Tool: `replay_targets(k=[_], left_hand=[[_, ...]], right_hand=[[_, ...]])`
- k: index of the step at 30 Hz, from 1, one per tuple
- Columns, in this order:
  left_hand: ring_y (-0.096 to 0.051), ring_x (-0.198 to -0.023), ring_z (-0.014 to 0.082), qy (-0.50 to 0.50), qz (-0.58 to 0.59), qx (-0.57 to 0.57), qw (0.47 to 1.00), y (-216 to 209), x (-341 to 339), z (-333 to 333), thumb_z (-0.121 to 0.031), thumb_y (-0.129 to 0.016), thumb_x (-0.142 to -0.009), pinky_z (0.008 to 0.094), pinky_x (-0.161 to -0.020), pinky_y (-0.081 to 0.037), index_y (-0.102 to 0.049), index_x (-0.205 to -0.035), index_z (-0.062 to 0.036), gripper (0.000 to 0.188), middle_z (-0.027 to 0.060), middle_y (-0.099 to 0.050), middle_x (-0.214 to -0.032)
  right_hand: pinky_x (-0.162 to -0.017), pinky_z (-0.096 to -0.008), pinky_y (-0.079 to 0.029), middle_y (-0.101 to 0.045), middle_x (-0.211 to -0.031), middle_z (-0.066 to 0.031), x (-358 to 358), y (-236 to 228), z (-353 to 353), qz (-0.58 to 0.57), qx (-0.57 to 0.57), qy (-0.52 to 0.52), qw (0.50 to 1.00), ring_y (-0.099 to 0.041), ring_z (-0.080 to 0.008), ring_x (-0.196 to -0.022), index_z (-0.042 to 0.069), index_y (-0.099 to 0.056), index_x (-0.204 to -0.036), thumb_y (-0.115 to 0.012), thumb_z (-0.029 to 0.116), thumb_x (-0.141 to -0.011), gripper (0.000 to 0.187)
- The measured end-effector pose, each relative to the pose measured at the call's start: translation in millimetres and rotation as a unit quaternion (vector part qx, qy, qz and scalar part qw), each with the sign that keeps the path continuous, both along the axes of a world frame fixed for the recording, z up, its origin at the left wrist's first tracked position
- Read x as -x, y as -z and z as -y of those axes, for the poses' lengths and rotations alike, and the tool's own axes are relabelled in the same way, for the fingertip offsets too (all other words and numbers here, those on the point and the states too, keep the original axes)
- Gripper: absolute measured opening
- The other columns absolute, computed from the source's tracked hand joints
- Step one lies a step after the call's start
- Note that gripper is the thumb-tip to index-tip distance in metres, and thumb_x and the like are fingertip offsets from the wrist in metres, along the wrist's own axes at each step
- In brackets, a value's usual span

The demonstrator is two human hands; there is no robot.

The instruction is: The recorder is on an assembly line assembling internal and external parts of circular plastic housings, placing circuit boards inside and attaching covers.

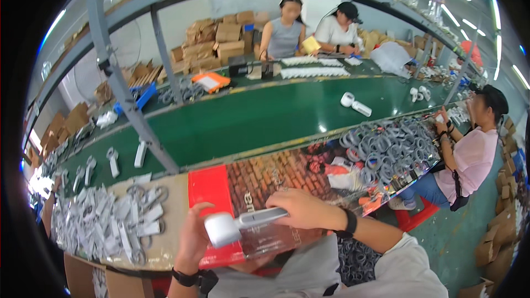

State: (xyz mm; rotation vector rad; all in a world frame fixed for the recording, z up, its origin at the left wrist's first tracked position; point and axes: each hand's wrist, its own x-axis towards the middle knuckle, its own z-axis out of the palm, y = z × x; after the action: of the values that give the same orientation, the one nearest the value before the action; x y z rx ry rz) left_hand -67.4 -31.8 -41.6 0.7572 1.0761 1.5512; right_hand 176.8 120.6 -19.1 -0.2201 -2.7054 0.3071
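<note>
At the far left of the bench, a heap of grey and white handle-shaped parts (105, 226) lies on a brown surface (175, 209), with an open cardboard box (124, 284) below its edge. Behind the heap, a loose row of white devices (112, 161) rests on the green conveyor (248, 124). Next rightward: left hand (192, 240), dark band at wrist, at the left side of the round white head of a handheld device (221, 229); fingers partly raised; whether they grip it, cannot tell. The device is above the red part of a printed sheet (265, 185), head to the left, grey handle running right. Right hand (303, 209), also banded, is closed on the far end of that handle. Beyond it, a dense pile of grey rings (392, 146) covers the right end of the sheet. On the conveyor behind, one white device with a round head (356, 105) lies apart. Far right: seated co-worker in a pink top (469, 157) and dark cap, both hands raised near the bench edge.
</note>
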Motion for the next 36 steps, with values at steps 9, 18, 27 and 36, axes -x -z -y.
replay_targets(k=[9, 18, 27, 36], left_hand=[[-0.060, -0.066, 0.0161, -0.032, -0.183, -0.077, 0.980, -41.3, -19.1, -43.0, -0.007, -0.039, -0.091, 0.0246, -0.050, -0.046, -0.051, -0.103, 0.0003, 0.018, 0.0116, -0.060, -0.094], [-0.054, -0.053, 0.0084, 0.171, -0.249, -0.048, 0.952, 7.1, -63.3, -164.2, 0.000, -0.045, -0.087, 0.0222, -0.049, -0.044, -0.060, -0.089, 0.0018, 0.015, 0.0063, -0.061, -0.071], [-0.034, -0.049, 0.0022, -0.126, -0.183, -0.064, 0.973, 115.0, -3.2, -269.6, -0.012, -0.047, -0.094, 0.0183, -0.043, -0.024, -0.053, -0.083, -0.0037, 0.015, -0.0032, -0.044, -0.061], [-0.058, -0.087, 0.0192, -0.074, -0.379, -0.032, 0.922, 107.6, 0.4, -255.5, -0.013, -0.052, -0.091, 0.0295, -0.079, -0.044, -0.062, -0.094, 0.0006, 0.017, 0.0093, -0.062, -0.090]], right_hand=[[-0.043, -0.0184, -0.034, -0.055, -0.072, 0.0003, 87.6, 103.7, -86.1, -0.173, 0.749, 0.200, 0.608, -0.045, -0.0043, -0.054, 0.001, -0.060, -0.097, -0.060, 0.025, -0.088, 0.025], [-0.072, -0.0273, -0.048, -0.055, -0.107, -0.0184, 159.4, 154.9, -186.9, -0.310, 0.351, 0.377, 0.799, -0.057, -0.0154, -0.086, -0.008, -0.036, -0.131, -0.064, 0.016, -0.078, 0.064], [-0.067, -0.0264, -0.047, -0.061, -0.102, -0.0072, 148.2, 142.6, -171.9, -0.344, 0.530, 0.275, 0.725, -0.058, -0.0109, -0.077, 0.001, -0.050, -0.111, -0.055, 0.005, -0.084, 0.028], [-0.068, -0.0258, -0.046, -0.060, -0.083, -0.0084, 147.3, 133.6, -157.1, -0.325, 0.500, 0.276, 0.754, -0.057, -0.0107, -0.074, 0.003, -0.056, -0.106, -0.050, 0.007, -0.090, 0.018]])
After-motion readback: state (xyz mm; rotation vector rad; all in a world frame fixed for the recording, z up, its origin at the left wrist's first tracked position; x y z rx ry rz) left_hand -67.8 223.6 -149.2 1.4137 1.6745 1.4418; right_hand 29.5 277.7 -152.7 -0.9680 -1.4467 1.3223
